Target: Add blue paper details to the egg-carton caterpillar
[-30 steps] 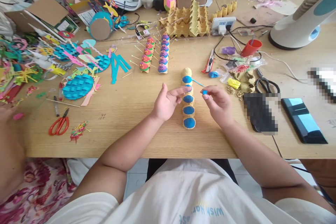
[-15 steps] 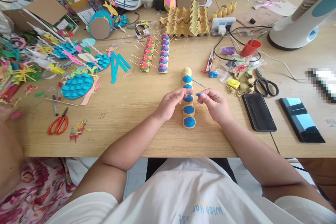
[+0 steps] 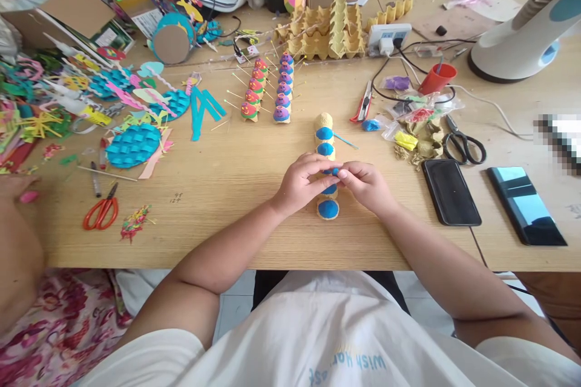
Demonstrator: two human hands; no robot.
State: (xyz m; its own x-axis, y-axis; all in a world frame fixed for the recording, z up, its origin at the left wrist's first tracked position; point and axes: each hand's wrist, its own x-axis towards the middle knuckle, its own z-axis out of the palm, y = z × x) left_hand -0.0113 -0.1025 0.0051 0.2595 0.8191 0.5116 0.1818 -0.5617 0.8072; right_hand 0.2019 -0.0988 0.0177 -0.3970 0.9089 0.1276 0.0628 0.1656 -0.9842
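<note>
I judge this step as shaping a small blue lump of clay-like material (image 3: pixel 335 172); the next move calls for light, even fingertip pressure. From the left, I have the left hand (image 3: pixel 302 184) half curled, thumb and forefinger around the lump. Beneath it, a tan cardboard strip of mostly blue-capped domes (image 3: pixel 325 149) runs near to far on the wooden desk (image 3: pixel 236 193). The right hand (image 3: pixel 367 187) pinches the lump too.

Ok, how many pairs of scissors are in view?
2: red-handled scissors left of the left hand, black-handled scissors right of the right hand. Others may be hidden.
</note>
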